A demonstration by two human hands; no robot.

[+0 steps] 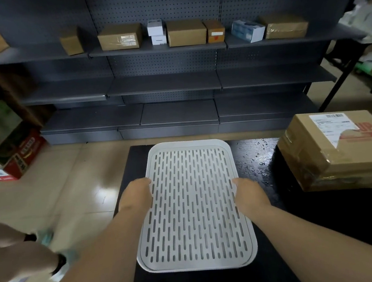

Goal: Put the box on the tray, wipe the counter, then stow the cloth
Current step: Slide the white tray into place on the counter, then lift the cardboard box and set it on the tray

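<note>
A white slotted tray (193,206) lies on the black counter (301,220), long side running away from me. My left hand (138,194) grips the tray's left edge and my right hand (249,191) grips its right edge, fingers curled under the rim. A taped cardboard box (338,151) with a shipping label stands on the counter to the right of the tray, apart from both hands. Wet droplets glisten on the counter (256,154) between tray and box. No cloth shows in view.
Dark metal shelving (163,84) faces me, its top shelf holding several small cartons (120,37). Printed boxes (13,155) sit on the tiled floor at the left. A person's legs and shoes (48,252) are at the lower left.
</note>
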